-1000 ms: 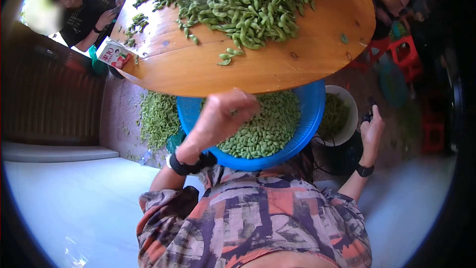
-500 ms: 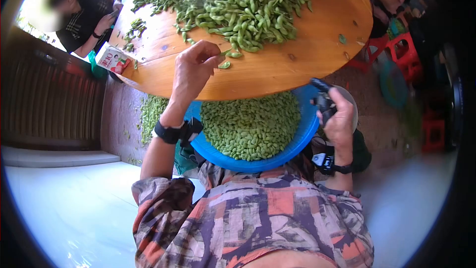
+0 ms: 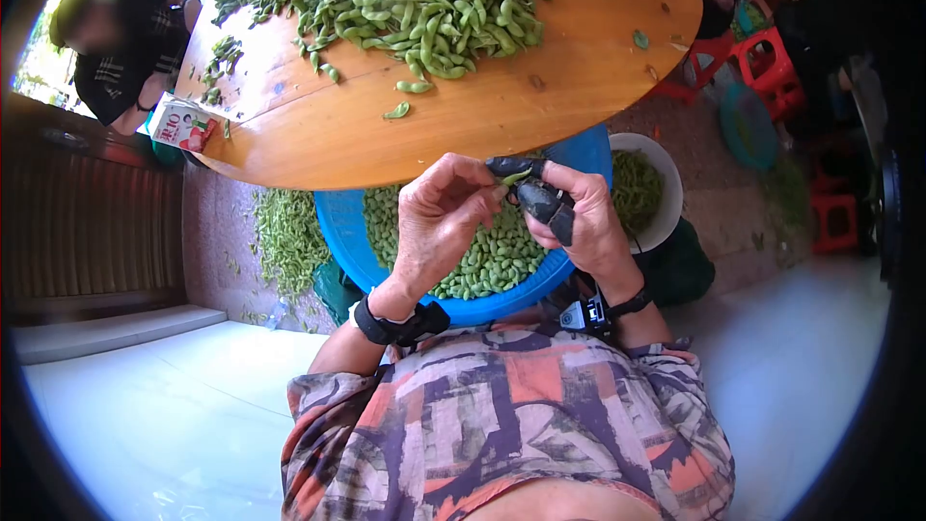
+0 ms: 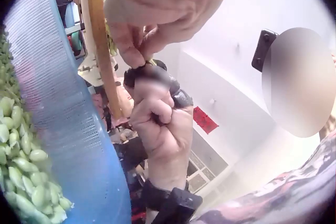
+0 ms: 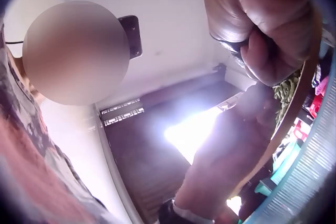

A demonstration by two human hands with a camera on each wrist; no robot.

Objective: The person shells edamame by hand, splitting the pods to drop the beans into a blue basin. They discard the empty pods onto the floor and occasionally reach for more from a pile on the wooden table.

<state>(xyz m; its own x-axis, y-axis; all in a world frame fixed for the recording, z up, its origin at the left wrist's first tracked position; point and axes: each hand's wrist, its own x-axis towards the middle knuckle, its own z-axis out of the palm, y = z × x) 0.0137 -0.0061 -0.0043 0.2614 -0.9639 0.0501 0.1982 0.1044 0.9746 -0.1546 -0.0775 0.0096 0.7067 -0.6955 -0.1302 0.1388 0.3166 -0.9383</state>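
Observation:
A green pod [image 3: 517, 177] is pinched by the left hand [image 3: 436, 222] at its fingertips, over the blue basket [image 3: 333, 232] of shelled beans [image 3: 492, 265]. The right hand [image 3: 588, 222], with black coverings on its thumb and a finger, meets the pod from the other side and grips it too. In the left wrist view the left hand [image 4: 170, 8] comes down from above and touches the dark-covered fingers of the right hand [image 4: 163, 124]. Shadow and blur hide the pod in the right wrist view, where both hands meet.
A large heap of pods [image 3: 415, 0] lies on the wooden table [image 3: 463, 130], beside a drink carton [image 3: 181, 125]. A white bucket [image 3: 672, 207] with green pieces stands right of the basket. More green pieces [image 3: 287, 236] cover the floor at left. Another person [image 3: 125, 58] sits at upper left.
The left hand has come back from the table to above the basket. The right hand has moved left from beside the bucket, and both now meet at a pod. The head view has shifted slightly.

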